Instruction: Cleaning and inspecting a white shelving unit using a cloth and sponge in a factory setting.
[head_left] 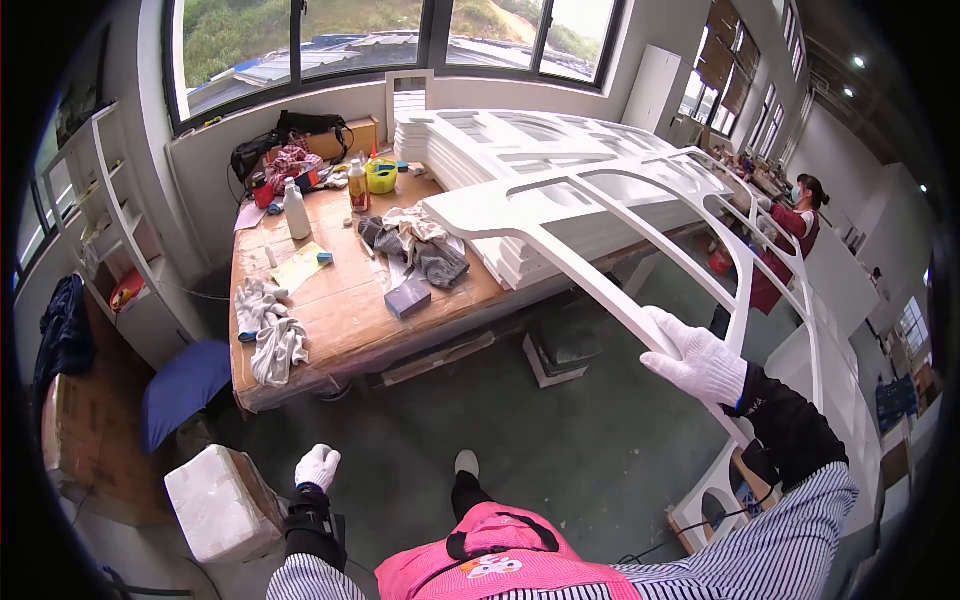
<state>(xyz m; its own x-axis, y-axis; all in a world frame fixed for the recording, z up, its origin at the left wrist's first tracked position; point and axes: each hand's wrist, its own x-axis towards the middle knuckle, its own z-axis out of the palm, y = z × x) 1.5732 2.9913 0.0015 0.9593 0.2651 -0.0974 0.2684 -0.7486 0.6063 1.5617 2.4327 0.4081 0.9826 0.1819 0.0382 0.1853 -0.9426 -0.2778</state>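
Observation:
My right hand [700,362], in a white knit glove, grips the near bar of a large white cut-out panel [482,210]. This panel has long curved openings and reaches from above the table's right side out past my right arm. Its far part lies over a stack of similar white panels [505,262]. My left hand [317,467], gloved in white too, hangs low beside a white block-shaped package [222,503], apart from it. Its fingers are curled in, and nothing shows in them.
The wooden table [345,330] carries white gloves [272,335], grey and white rags [425,245], a white bottle [296,210] and a yellow basket [381,177]. A dark box [560,355] sits on the floor. Beyond the panel, a co-worker [795,235] stands at the right.

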